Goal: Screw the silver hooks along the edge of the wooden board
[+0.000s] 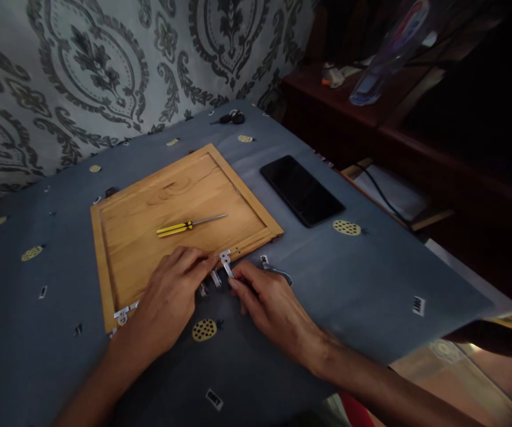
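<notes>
A square wooden panel (140,231) with a raised frame lies on a blue-grey patterned cloth (353,279). A yellow-and-black screwdriver (188,225) rests on the panel. My left hand (171,299) lies on the panel's near edge, its fingers curled against a small metal hinge (225,262). My right hand (267,302) pinches the same hinge from the right at the panel's near right edge. A second metal hinge (122,314) sits at the near left corner of the panel.
A black phone (302,190) lies face up to the right of the panel. A key bunch (233,118) sits at the far edge by the patterned wall. Dark wooden furniture with a plastic bottle (387,56) stands to the right. The table's edge runs close on the right.
</notes>
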The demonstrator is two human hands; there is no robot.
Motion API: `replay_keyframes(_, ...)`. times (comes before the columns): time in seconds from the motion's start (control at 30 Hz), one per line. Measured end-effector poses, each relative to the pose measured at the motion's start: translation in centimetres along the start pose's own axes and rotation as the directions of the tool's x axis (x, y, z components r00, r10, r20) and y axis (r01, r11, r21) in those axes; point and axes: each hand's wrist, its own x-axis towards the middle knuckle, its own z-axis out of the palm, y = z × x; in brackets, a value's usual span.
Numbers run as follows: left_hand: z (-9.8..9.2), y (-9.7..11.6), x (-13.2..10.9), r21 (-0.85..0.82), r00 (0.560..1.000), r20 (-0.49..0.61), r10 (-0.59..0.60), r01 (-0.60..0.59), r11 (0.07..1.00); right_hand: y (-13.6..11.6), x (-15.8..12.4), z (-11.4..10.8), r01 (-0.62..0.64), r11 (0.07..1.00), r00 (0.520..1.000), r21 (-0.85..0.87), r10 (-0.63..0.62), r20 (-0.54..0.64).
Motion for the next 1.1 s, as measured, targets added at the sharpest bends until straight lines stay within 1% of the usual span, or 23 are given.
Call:
replay_keyframes(0.37,-0.1,0.1,0.1,0.001,1.0,0.002,0.001,-0.001,1.0,0.1,0.0,0.0,0.019,1.0,1.0,-0.009,-0.019,-0.002)
replay_keyframes(0.5,-0.4,-0.1,0.1,-0.038,1.0,-0.014,0.011,-0.011,0.999,0.1,-0.2,0.0,0.056,0.998,0.998,-0.016,-0.057,-0.039)
replay_keyframes(0.57,-0.6,0.0,0.1,-0.068,0.997,-0.07,0.012,-0.017,0.998,0.1,-0.6,-0.1,0.096,0.995,0.992,-0.015,-0.096,-0.075)
replay_keyframes(0.6,-0.8,0.2,0.1,-0.071,0.993,-0.117,0.014,-0.022,0.997,0.1,-0.9,-0.2,0.117,0.993,0.988,-0.013,-0.117,-0.1)
replay_keyframes(0.7,-1.1,1.1,0.1,-0.042,0.971,-0.238,0.033,-0.044,0.998,0.2,-2.2,-0.9,0.139,0.99,0.966,0.001,-0.135,-0.221)
replay_keyframes(0.77,-1.3,2.0,0.2,-0.025,0.965,-0.255,0.058,-0.066,0.997,0.5,-3.3,-1.9,0.09,0.996,0.941,0.004,-0.083,-0.329)
replay_keyframes(0.83,-1.3,2.8,0.4,-0.02,0.967,-0.236,0.093,-0.1,0.995,1.1,-4.1,-3.1,0.008,1.0,0.911,-0.025,-0.017,-0.413)
replay_keyframes(0.9,-1.1,3.5,0.6,-0.017,0.969,-0.217,0.122,-0.129,0.992,1.9,-4.5,-4.3,-0.049,0.993,0.905,-0.109,-0.002,-0.425)
replay_keyframes(0.97,-0.9,3.8,0.7,-0.017,0.969,-0.204,0.137,-0.144,0.989,2.6,-4.6,-5.2,-0.052,0.976,0.924,-0.211,-0.033,-0.381)
replay_keyframes(1.03,-0.8,3.9,0.6,-0.017,0.97,-0.202,0.135,-0.142,0.99,3.0,-4.5,-5.6,-0.058,0.962,0.932,-0.266,-0.044,-0.361)
replay_keyframes(1.1,-0.8,3.7,0.5,-0.015,0.969,-0.21,0.13,-0.136,0.991,3.2,-4.6,-5.5,-0.082,0.952,0.917,-0.295,-0.043,-0.396)
